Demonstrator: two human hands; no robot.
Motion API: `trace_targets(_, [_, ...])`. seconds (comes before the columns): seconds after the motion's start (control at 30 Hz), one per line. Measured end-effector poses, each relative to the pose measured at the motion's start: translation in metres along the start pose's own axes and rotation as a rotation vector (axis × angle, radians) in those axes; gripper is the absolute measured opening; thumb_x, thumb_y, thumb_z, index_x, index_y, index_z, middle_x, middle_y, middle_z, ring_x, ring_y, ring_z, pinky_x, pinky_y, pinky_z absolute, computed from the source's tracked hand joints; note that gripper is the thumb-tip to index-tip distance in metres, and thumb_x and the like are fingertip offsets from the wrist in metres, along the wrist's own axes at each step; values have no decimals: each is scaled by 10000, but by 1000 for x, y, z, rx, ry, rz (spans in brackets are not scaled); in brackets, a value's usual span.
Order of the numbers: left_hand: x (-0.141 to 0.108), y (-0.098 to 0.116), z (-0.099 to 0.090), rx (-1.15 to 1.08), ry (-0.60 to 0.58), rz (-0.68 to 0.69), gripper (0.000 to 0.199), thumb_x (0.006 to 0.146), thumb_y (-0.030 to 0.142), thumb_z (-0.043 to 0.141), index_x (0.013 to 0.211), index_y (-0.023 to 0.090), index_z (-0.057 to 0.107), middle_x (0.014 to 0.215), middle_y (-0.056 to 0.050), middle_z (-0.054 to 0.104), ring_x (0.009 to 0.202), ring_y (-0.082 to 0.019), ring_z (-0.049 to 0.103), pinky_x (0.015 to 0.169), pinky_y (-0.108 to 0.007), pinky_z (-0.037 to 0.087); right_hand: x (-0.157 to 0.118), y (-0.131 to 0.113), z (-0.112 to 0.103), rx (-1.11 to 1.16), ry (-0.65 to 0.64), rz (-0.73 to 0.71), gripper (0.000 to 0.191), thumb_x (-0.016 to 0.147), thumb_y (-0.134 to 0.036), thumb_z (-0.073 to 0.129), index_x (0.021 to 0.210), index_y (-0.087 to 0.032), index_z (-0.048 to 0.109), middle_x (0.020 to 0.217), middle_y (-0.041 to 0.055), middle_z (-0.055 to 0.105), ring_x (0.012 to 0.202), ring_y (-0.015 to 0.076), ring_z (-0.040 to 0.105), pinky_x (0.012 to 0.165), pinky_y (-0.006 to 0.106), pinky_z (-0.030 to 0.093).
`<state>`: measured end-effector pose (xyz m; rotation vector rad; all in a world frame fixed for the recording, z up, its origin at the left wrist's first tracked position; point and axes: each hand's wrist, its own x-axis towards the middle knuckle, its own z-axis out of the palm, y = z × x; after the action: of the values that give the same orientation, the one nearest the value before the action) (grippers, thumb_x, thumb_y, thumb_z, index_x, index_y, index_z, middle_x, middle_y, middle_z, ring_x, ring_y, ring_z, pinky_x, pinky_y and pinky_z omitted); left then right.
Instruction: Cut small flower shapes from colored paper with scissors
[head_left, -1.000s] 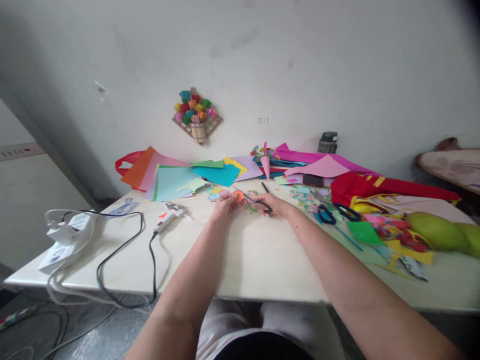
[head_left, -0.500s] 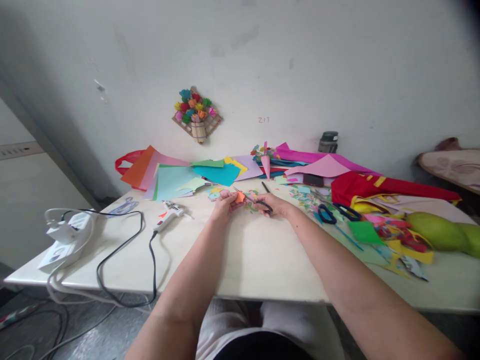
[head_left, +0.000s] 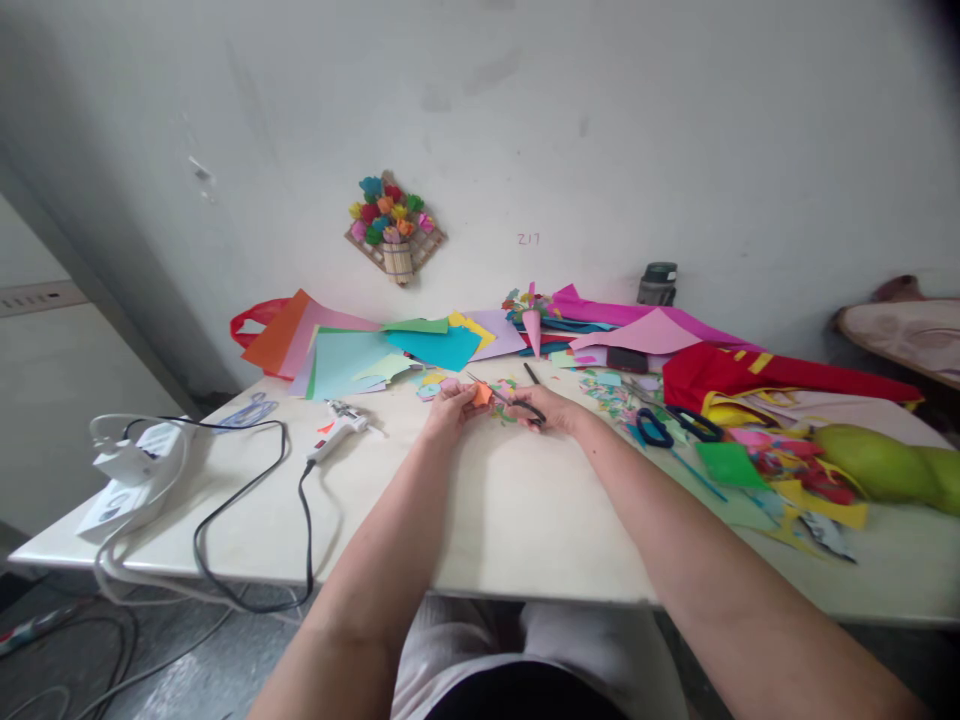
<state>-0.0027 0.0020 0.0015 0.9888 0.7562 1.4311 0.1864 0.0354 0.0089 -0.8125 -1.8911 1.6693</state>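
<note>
My left hand [head_left: 452, 408] pinches a small piece of orange paper [head_left: 481, 395] above the table. In my right hand [head_left: 553, 408] is a pair of scissors [head_left: 532, 410] with dark handles, its blades pointing left at the orange paper. Whether the blades are touching the paper is too small to tell. Small coloured paper cut-outs [head_left: 433, 385] lie on the table just behind both hands. Behind them stands a pink paper cone [head_left: 532, 331] topped with little paper flowers.
A white glue gun [head_left: 339, 436] with a black cord lies left, near a power strip [head_left: 124, 500]. Coloured paper sheets [head_left: 345, 365] line the wall side. Right are blue-handled scissors [head_left: 654, 428], paper scraps, a red cloth [head_left: 720, 378] and a green object [head_left: 862, 465].
The orange paper has turned slightly between the left fingers and shows a little more to the right. Both hands stay almost in the same place.
</note>
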Motion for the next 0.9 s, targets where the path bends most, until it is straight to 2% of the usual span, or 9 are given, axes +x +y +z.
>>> trace_targets(0.3, [2,-1,-2,22,6,-52,146,654,217,716,675,115,613,678,-70,675,706,-210,675,692,-319,550,-3,-5,2,16,58,41,134,747,-263,563,700,-138,552,407,-47,461,296,56,373,270,160,263])
trace_targets(0.43, [2,-1,-1,3,28,-38,150,642,199,719,639,123,590,668,-65,673,682,-207,674,712,-341,551,-3,-3,1,-17,40,4,139,709,-264,620,714,-142,554,409,-60,455,298,49,367,274,155,252])
trace_targets(0.67, [0,1,0,-15,55,-28,207,614,201,741,628,135,545,667,-58,668,683,-215,675,695,-349,549,-3,-3,0,4,32,2,136,727,-277,589,711,-146,555,401,-61,443,303,53,369,282,157,271])
trace_targets(0.9, [2,-1,-3,-5,57,4,257,595,231,757,656,145,523,721,-57,681,678,-211,679,659,-311,538,-6,-9,4,-14,84,50,115,740,-253,567,710,-143,552,395,-60,437,298,55,359,280,161,263])
